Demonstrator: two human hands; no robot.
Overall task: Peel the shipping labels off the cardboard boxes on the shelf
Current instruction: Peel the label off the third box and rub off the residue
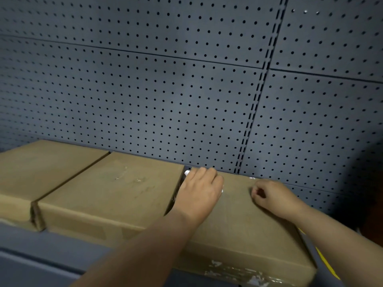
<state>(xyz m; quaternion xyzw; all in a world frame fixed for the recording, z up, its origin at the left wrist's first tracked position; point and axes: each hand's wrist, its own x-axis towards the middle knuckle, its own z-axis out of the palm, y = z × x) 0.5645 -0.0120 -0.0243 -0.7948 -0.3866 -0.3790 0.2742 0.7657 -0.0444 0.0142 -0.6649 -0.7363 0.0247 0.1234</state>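
Mid-peel on the rightmost box, label scraps at its far edge. Left hand flat, bracing; right hand curled, grip unclear. Next: probably pinching a lifted corner.

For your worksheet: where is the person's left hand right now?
In the head view, the left hand lies flat on the rightmost cardboard box, at its left edge, left of the right hand.

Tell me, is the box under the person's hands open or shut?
Shut. The box shows a flat, unbroken top with no flap raised, and the left hand rests flat on it.
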